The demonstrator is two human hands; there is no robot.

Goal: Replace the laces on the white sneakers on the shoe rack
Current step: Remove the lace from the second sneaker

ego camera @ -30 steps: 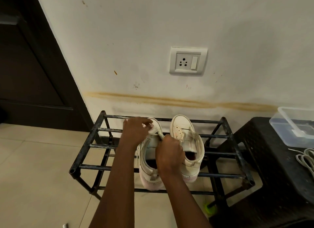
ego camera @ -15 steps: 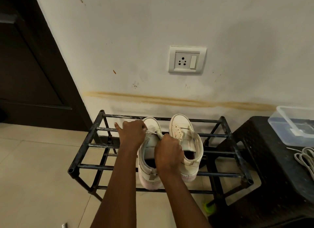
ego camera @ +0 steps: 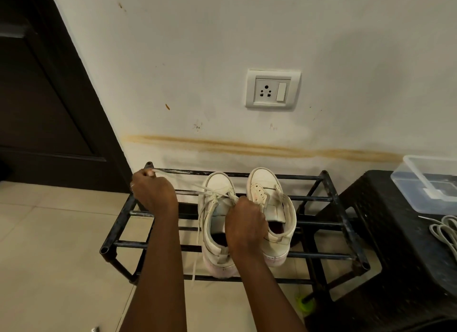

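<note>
Your left hand (ego camera: 153, 195), at ten o'clock of the left sneaker (ego camera: 218, 181), grips its lace (ego camera: 214, 193) taut; your right hand (ego camera: 246, 223) clutches that sneaker's upper on the shoe rack (ego camera: 118, 244).

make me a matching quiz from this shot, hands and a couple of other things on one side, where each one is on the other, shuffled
Things:
1. left hand
2. right hand
3. clear box
4. wall socket

Places:
A. on the black stool
B. on the wall above the shoe rack
C. gripping the left sneaker over its tongue
D. pinching the lace, drawn out to the sneaker's left

Pairs: 1-D, 2-C, 3-A, 4-B
</note>
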